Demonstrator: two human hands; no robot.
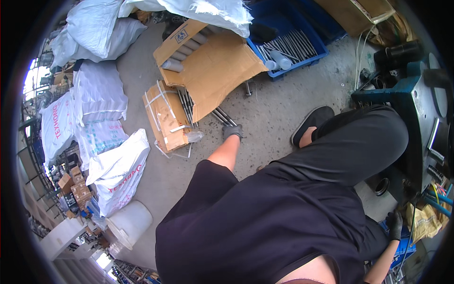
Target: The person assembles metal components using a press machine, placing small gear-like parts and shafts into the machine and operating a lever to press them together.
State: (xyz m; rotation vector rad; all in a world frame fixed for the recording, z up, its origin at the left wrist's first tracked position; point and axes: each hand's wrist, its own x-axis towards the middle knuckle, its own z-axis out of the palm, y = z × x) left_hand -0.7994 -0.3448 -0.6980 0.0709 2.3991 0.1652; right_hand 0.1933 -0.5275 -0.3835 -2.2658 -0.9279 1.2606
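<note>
Your gloved left hand [232, 132] has its fingers closed on the ends of some metal rods [220, 115], which stick out from under a cardboard flap [222, 66], near the strapped box [165, 118]. Your gloved right hand [394, 225] is near a blue crate [403, 251]; I cannot tell its fingers' state.

- From the left hand [232, 130], floor [272, 104] is lying open toward two o'clock.
- Cardboard sheet [210, 73] is blocking eleven o'clock.
- Carton [165, 127] is barring nine.
- Shoe [314, 118] is limiting three.
</note>
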